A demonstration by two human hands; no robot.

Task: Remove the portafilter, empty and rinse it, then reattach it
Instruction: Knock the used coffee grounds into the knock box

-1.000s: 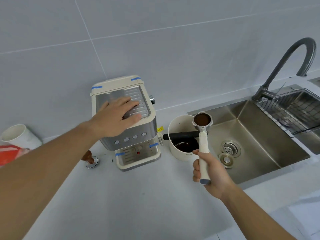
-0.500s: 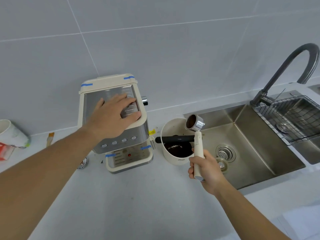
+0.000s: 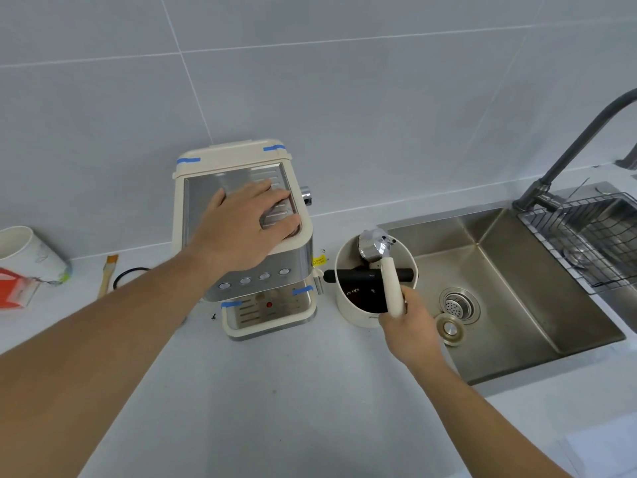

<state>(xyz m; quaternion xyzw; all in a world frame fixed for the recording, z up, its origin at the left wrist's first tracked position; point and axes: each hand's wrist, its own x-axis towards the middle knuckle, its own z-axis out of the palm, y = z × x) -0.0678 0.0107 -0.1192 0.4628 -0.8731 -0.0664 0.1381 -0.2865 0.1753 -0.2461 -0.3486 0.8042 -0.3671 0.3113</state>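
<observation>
The portafilter (image 3: 379, 257) has a cream handle and a steel basket head. My right hand (image 3: 408, 324) grips its handle, and the head is turned face down over the cream knock box (image 3: 348, 305), just behind the box's black bar (image 3: 358, 274). Dark coffee grounds lie inside the box. My left hand (image 3: 246, 229) rests flat on the steel top of the cream espresso machine (image 3: 272, 305), fingers spread, holding nothing.
A steel sink (image 3: 517, 305) with a drain strainer (image 3: 458, 303) and a loose plug (image 3: 450, 328) lies to the right, under a dark faucet (image 3: 565, 157) and beside a wire rack (image 3: 596, 243). At the left are a brush (image 3: 107, 274), a white cup (image 3: 27, 250) and a red packet (image 3: 13, 288).
My right hand has turned the portafilter from basket-up to face down and moved it left over the knock box. The left hand stays on the machine top.
</observation>
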